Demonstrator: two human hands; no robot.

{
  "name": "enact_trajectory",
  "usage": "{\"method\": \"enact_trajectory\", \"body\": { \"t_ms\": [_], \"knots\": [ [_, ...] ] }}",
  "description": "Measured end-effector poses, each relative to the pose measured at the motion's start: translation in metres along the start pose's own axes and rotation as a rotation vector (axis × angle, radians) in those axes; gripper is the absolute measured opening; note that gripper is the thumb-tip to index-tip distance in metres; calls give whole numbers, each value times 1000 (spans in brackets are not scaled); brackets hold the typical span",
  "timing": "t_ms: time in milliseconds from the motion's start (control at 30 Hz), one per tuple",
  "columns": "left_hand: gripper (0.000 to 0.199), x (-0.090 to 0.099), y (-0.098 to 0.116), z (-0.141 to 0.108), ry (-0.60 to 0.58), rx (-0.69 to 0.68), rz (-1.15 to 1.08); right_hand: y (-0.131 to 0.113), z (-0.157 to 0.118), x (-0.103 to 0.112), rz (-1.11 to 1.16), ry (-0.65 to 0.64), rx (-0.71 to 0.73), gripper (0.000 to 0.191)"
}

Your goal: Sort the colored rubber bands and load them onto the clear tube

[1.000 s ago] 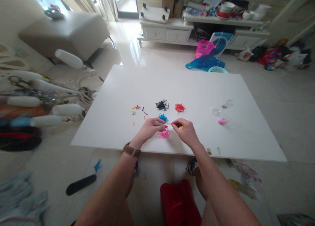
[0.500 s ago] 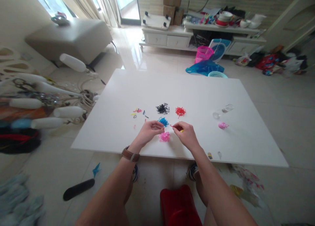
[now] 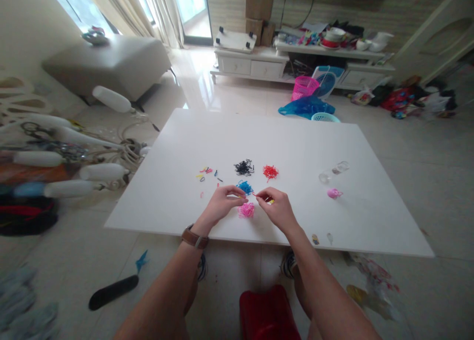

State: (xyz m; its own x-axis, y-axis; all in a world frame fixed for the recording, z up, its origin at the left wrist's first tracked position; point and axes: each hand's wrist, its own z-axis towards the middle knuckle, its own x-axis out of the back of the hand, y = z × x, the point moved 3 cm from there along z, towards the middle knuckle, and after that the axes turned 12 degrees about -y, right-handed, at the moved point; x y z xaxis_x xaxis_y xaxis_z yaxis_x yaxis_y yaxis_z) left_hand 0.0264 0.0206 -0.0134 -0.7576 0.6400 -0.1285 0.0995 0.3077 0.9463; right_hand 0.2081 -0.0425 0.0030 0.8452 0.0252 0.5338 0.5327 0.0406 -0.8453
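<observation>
My right hand pinches a small red rubber band between thumb and fingertip. A bit of yellow shows beneath its curled fingers. My left hand, with a brown watch strap on the wrist, has thumb and fingers closed near it; what they hold is too small to make out. Between and just beyond the hands lies a pile of blue rubber bands, with pink rubber bands nearer me. Farther back are piles of black rubber bands and red rubber bands.
Loose mixed bands lie left on the white table. To the right are a clear container, a clear round piece and a pink item. A red stool stands below the near edge.
The view has tilted up slightly. Both hands stay over the blue and pink piles, and the right fingertips with the red band have come slightly closer to the left hand.
</observation>
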Motion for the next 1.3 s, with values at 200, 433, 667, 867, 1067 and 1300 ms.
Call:
{"method": "enact_trajectory", "body": {
  "t_ms": [200,433,667,867,1067,1300],
  "knots": [
    [36,-2,0,1,7,1,-59,-5,-2,4,30,21,8,10],
    [38,-7,0,3,-18,7,-129,-7,-5,7,41,26,-1,11],
    [36,-9,-1,4,-46,-6,-87,-8,-5,6,84,21,-10,13],
    [37,-10,1,1,-83,13,-29,-7,-4,3,128,20,-30,14],
    [37,-12,6,-2,-95,-29,12,-6,-3,-2,191,3,-38,16],
    [26,-10,5,0,-92,-48,42,-4,-2,-5,184,-4,-36,15]
  ]
}}
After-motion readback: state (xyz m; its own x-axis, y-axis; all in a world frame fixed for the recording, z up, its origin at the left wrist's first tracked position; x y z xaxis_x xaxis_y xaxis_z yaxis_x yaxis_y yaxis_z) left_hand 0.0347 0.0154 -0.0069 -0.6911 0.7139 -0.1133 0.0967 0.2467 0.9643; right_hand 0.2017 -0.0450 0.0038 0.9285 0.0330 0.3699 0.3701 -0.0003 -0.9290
